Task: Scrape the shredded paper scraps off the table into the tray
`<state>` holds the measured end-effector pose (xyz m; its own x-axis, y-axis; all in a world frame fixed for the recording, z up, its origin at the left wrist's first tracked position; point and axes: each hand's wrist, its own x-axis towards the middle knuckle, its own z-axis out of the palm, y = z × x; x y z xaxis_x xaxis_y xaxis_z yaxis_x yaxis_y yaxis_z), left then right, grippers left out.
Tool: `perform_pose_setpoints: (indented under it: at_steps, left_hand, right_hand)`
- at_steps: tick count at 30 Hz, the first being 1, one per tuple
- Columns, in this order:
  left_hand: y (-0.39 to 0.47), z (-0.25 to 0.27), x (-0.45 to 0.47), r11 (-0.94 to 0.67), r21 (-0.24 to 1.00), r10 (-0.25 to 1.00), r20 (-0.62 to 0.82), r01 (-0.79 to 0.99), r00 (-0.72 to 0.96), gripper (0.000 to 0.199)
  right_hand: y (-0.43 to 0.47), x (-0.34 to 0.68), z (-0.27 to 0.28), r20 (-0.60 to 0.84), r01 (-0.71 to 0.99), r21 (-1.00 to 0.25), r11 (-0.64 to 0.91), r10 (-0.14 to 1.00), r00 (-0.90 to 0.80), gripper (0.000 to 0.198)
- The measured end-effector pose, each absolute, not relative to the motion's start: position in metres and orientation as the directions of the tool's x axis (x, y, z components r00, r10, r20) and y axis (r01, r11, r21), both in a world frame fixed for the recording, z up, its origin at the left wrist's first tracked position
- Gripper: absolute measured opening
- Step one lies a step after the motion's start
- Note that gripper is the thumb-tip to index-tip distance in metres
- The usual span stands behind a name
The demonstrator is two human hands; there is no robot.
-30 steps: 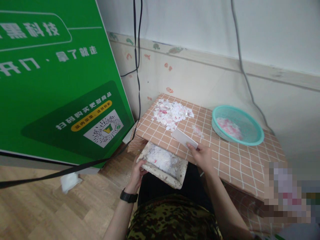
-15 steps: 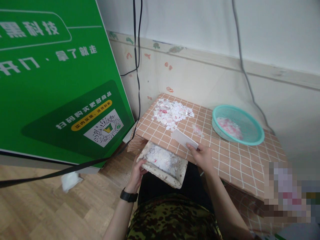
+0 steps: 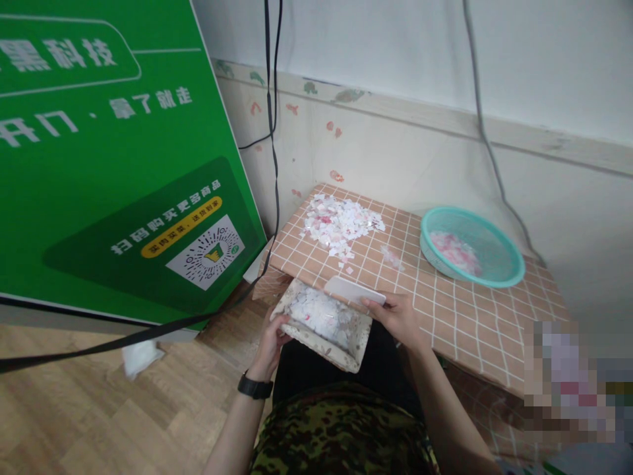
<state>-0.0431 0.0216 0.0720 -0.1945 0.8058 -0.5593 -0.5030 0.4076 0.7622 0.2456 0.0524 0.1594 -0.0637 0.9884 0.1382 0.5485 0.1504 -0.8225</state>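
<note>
My left hand [image 3: 272,340] grips the left side of a cream patterned box [image 3: 321,344], held tilted just below the table's front edge. White paper scraps [image 3: 316,310] lie inside it. My right hand [image 3: 397,318] pinches one end of a flat white card [image 3: 355,290], whose long edge lies over the table edge at the box's far rim. Behind the card, a heap of white and pink paper scraps [image 3: 339,224] spreads over the checked tablecloth [image 3: 420,297]. A few loose bits [image 3: 349,270] lie between heap and card.
A turquoise basket [image 3: 509,264] holding pink and white pieces stands at the right of the table. A small translucent clump [image 3: 392,257] lies mid-table. To the left rises a green machine [image 3: 123,165], with a black strap [image 3: 222,310] crossing before it. White plastic [image 3: 142,359] lies on the floor.
My right hand has drawn the card toward me, from the tabletop to the front edge above the box. Several scraps now show where the card was. My left hand and the box stay put.
</note>
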Motion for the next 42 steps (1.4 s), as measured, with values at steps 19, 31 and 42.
perform_pose_setpoints:
  at_steps: [19,31,42]
  left_hand:
    - [0.020,0.069,-0.044,0.424,0.764,0.799,-0.568,-0.487,-0.196,0.048]
    - [0.020,0.070,-0.044,0.424,0.764,0.804,-0.565,-0.487,-0.185,0.044]
    - [0.020,0.073,-0.044,0.424,0.766,0.801,-0.566,-0.483,-0.196,0.048]
  right_hand:
    - [0.052,0.267,0.156,0.195,0.607,-0.792,-0.066,0.915,0.354,0.053]
    - [0.054,0.264,0.154,0.199,0.628,-0.778,-0.019,0.941,0.275,0.049]
    - [0.054,0.264,0.149,0.210,0.643,-0.766,-0.018,0.938,0.276,0.051]
